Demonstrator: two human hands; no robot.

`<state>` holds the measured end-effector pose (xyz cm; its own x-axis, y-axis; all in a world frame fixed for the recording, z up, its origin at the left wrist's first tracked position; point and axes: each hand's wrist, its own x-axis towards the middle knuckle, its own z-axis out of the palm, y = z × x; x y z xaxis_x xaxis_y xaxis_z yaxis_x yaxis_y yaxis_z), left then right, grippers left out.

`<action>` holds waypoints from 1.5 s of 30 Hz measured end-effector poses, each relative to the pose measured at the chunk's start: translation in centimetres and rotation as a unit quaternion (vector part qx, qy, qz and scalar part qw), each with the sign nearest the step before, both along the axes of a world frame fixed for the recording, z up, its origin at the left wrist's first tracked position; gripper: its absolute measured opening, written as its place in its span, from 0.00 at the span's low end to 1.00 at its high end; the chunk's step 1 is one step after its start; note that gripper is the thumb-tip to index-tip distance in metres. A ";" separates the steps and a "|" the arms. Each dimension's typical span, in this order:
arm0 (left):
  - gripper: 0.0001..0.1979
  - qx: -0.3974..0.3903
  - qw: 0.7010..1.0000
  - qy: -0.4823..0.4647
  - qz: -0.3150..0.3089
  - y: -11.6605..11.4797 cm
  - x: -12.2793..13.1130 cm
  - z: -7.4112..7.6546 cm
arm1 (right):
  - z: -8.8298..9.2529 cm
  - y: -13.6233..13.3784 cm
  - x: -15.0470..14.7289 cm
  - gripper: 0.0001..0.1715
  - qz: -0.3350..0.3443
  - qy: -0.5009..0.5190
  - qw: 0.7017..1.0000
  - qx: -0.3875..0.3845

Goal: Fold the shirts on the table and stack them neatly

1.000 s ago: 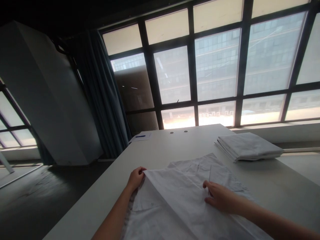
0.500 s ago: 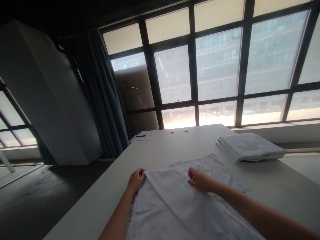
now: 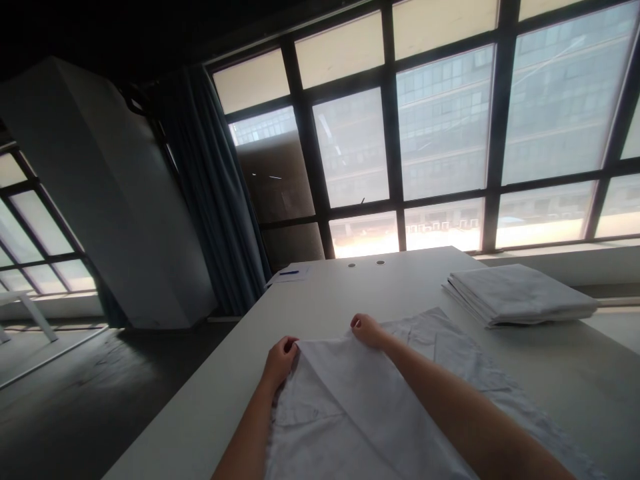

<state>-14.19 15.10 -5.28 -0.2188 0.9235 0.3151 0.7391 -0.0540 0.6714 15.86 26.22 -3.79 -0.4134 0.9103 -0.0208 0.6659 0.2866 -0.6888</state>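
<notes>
A white cloth (image 3: 345,393) lies in front of me with one layer folded over at a slant, its surface lightly wrinkled. At the near left, my left hand (image 3: 281,360) pinches the folded corner between thumb and fingers. My right hand (image 3: 367,331) is closed at the far edge of the folded layer, to the right of my left hand. Its fingers are curled on the edge, and the fingertips are partly hidden. Beyond my right forearm, another part of the cloth spreads flat, with creases and a frayed-looking right edge.
The cloth rests on a long white table (image 3: 325,293). A neat stack of folded white cloth (image 3: 520,293) sits at the right. On the far left corner are a paper (image 3: 300,273) and a blue pen (image 3: 289,272). Windows and a dark curtain (image 3: 215,193) stand behind.
My right hand has moved left and away from me, from above the cloth to its far edge. The left hand keeps the corner. The view has shifted slightly.
</notes>
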 end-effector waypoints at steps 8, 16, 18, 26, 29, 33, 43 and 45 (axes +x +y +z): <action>0.14 -0.028 0.999 -0.009 0.043 0.9 -0.7 -0.6 | -1.0 0.4 -0.5 0.21 0.036 0.019 0.998 0.053; 0.10 -0.068 0.994 0.039 0.080 2.1 -0.7 -0.5 | -0.8 -1.6 0.8 0.26 0.073 -0.058 0.986 0.139; 0.12 -0.074 0.992 0.060 0.087 2.0 -0.4 -0.3 | -0.3 -2.3 0.9 0.30 0.073 -0.078 0.983 0.151; 0.18 -0.087 0.978 0.182 -0.049 -0.1 3.7 1.9 | -0.5 -9.4 0.9 0.29 0.090 -0.105 0.972 0.187; 0.29 -0.141 0.963 0.200 -0.111 -1.2 6.8 1.4 | -1.4 -11.7 3.3 0.39 0.132 -0.112 0.971 0.164; 0.47 -0.206 0.946 0.227 -0.106 -2.5 9.3 0.1 | -1.7 -12.5 10.1 0.45 0.159 -0.127 0.968 0.145; 0.35 -0.133 0.940 0.296 -0.105 -4.2 9.6 1.4 | -4.9 -13.0 30.1 0.35 -0.013 -0.189 0.960 0.208; 0.31 -0.117 0.934 0.315 -0.126 -6.0 11.1 1.4 | -5.1 -13.7 31.2 0.32 -0.062 -0.202 0.943 0.256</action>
<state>-3.06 9.09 -3.90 0.1743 0.9805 0.0913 0.9750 -0.1848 0.1236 47.08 12.54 -8.91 -0.3553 0.8847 0.3018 0.8948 0.4152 -0.1639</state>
